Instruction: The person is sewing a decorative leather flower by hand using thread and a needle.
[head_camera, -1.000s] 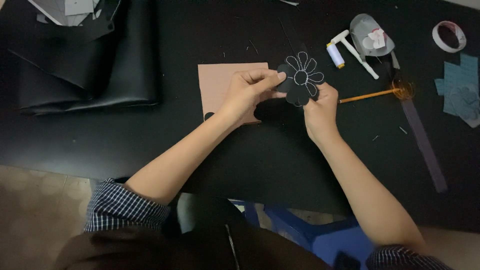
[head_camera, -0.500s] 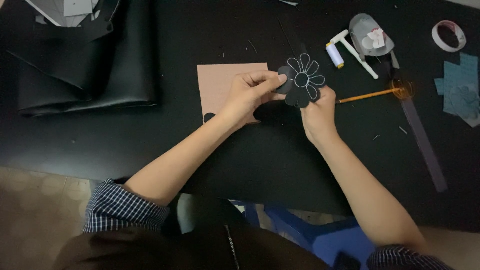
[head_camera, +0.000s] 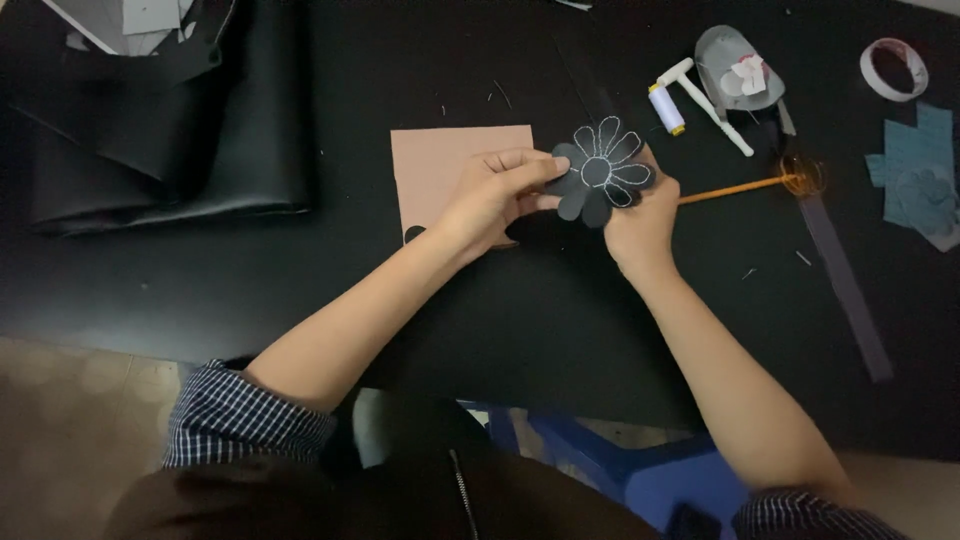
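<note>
Black flower cutout (head_camera: 600, 172), petals outlined white, is pinched between left hand (head_camera: 490, 195) and right hand (head_camera: 640, 215) above the dark tabletop (head_camera: 400, 290); pink card (head_camera: 440, 165) lies beneath the left hand.

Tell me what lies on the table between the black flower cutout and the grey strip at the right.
In the head view, an orange stick lies between the flower cutout and the grey strip, its right end near the strip's top.
</note>
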